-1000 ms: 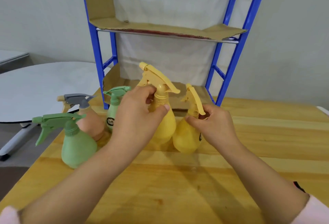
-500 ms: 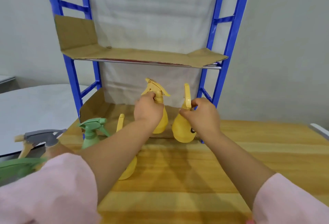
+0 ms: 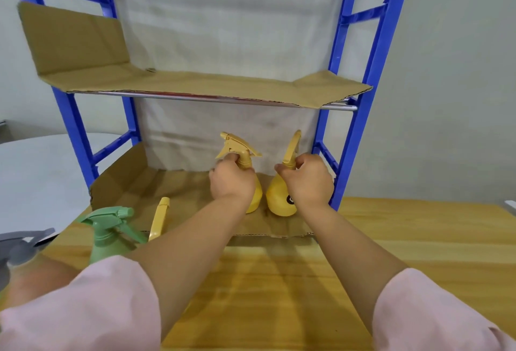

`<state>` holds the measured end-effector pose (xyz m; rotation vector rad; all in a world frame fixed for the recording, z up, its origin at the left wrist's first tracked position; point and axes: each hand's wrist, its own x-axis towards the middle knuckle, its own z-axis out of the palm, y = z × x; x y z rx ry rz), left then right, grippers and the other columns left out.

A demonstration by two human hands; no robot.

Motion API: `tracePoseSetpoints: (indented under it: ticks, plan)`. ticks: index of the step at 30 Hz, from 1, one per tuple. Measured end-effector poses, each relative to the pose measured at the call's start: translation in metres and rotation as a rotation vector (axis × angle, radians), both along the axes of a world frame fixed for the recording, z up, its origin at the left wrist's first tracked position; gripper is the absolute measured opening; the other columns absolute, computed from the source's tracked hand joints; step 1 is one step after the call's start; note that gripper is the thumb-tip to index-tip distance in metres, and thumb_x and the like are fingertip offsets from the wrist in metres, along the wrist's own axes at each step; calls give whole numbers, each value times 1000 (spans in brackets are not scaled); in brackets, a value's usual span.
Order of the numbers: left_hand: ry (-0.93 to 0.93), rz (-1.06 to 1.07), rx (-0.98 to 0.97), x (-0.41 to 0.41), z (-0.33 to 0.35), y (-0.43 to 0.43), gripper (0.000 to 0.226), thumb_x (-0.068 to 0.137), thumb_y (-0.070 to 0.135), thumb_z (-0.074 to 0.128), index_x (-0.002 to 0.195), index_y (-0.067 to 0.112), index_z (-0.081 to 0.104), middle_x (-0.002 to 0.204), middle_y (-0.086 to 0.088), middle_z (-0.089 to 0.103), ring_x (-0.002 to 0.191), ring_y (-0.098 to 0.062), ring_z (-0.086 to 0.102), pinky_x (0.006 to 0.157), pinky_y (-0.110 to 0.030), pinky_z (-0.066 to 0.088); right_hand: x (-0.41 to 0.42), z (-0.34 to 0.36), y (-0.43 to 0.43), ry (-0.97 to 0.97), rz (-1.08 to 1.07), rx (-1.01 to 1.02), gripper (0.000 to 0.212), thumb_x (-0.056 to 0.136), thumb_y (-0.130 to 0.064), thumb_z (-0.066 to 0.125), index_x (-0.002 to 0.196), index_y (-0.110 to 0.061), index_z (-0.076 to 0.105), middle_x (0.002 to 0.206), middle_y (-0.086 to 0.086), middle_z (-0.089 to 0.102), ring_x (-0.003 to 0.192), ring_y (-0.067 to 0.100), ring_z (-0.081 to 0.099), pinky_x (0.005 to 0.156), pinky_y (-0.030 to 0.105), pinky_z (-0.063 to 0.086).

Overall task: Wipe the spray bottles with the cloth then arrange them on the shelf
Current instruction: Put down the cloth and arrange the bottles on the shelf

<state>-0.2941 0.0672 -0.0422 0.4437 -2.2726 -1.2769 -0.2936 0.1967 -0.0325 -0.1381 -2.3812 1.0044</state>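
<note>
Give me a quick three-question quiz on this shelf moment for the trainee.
1. True or false: both hands grip yellow spray bottles at the neck.
2. Which shelf level are those bottles on: A upper cardboard, B bottom cardboard, C table?
3. What colour is the upright bottle left of the arms?

Key:
1. True: left hand holds the left yellow bottle, right hand the right yellow bottle.
2. B, the bottom cardboard.
3. Green bottle.

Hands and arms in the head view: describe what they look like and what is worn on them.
Both hands, left hand and right hand, are bare: no gloves, rings or watch visible. The forearms are bare too. Loose pale pink sleeves, left sleeve and right sleeve, are pushed up near the elbows.
</note>
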Motion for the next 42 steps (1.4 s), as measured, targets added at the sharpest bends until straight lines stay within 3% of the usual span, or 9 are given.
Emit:
tracePoseSetpoints:
  ticks: [11,16,20,25,28,32,36,38,42]
  plan:
    - [4,5,48,-16,-4,1,11,80,25,63,91,23,62,98,-3,67,95,-31,59,72,-33,50,-18,-11,1,27,11,-14,35,77,-45,72,74,-15,55,77,5,59,62,21,55,49,22,30]
    - [-46,-49,-6,-19,-5,3,32,82,28,61,114,25,59,113,-4,63,110,-31,54,83,-37,49,-19,-15,2,-45,35,78,36,81,-49,67,82,-17,51,75,1,58,64,21,58,51,25,35]
    - [-111,-49,-34,-15,-1,5,45,81,24,61,126,23,51,123,-7,56,116,-32,47,88,-37,45,-15,-18,4,-96,38,109,40,81,-51,65,100,-17,55,95,0,63,71,25,67,60,31,51]
    - [-68,-82,107,25,9,6,50,81,20,60,129,13,49,130,-8,52,122,-28,47,97,-39,43,12,-16,10,-88,23,76,50,84,-34,68,128,-16,49,122,2,57,95,23,63,68,32,49]
    - [24,-190,151,76,16,7,37,80,17,62,117,18,57,118,1,58,106,-16,55,92,-33,45,37,-19,12,-70,51,69,43,85,-22,65,125,-16,51,124,1,57,101,21,60,68,27,41]
    - [94,-343,161,149,27,-6,15,82,16,64,94,25,63,93,14,64,76,-3,58,75,-25,49,77,-16,3,-12,128,71,38,85,-19,64,122,-18,55,117,-2,59,100,19,59,70,28,43]
    - [134,-341,137,203,25,-44,11,82,16,64,82,26,67,66,21,62,60,4,52,57,-10,41,116,-15,-17,17,290,126,24,84,-16,64,108,-21,63,105,-7,62,81,9,55,65,22,41]
    - [145,-283,155,220,15,-64,14,84,13,64,78,25,67,64,16,63,57,5,51,54,-8,39,131,-9,-35,18,398,140,18,85,-16,63,102,-22,65,99,-10,63,74,2,50,63,17,37]
    - [120,-184,189,246,-4,-92,15,85,9,62,80,22,68,75,7,67,58,4,52,56,-8,39,154,5,-84,25,569,127,12,87,-25,63,99,-22,66,89,-11,64,66,0,50,70,29,46]
